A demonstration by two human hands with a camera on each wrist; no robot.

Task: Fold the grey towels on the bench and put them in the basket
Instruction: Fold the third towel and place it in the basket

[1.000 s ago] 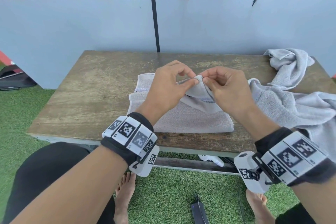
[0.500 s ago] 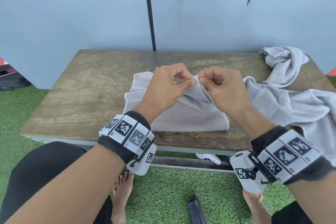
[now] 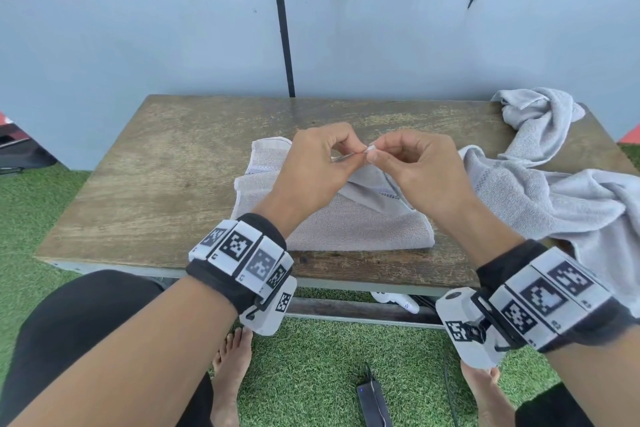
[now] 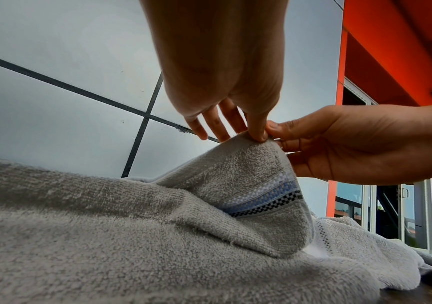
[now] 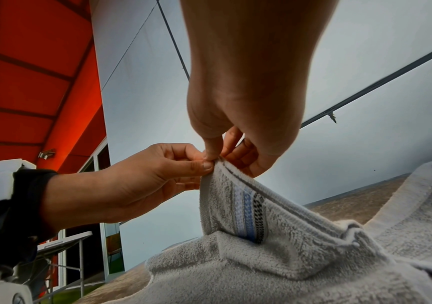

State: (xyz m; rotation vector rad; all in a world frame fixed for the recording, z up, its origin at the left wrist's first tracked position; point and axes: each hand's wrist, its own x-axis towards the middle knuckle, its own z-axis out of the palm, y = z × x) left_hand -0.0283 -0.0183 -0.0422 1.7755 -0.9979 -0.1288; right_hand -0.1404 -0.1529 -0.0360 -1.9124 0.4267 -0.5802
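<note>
At frame centre, the left hand [image 3: 313, 166] and right hand [image 3: 420, 170] both pinch one raised corner of the towel [image 3: 360, 229] on the tabletop [image 3: 156, 184]; loose towels [image 3: 554, 184] lie at right.

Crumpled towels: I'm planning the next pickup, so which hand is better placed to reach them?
Right. The right hand is nearer the crumpled towels on the bench's right side; the left hand would have to cross over.

Pale panelled wall [image 3: 138, 62] (black seams), green artificial grass [image 3: 329, 357], orange building [image 4: 396, 51]
</note>
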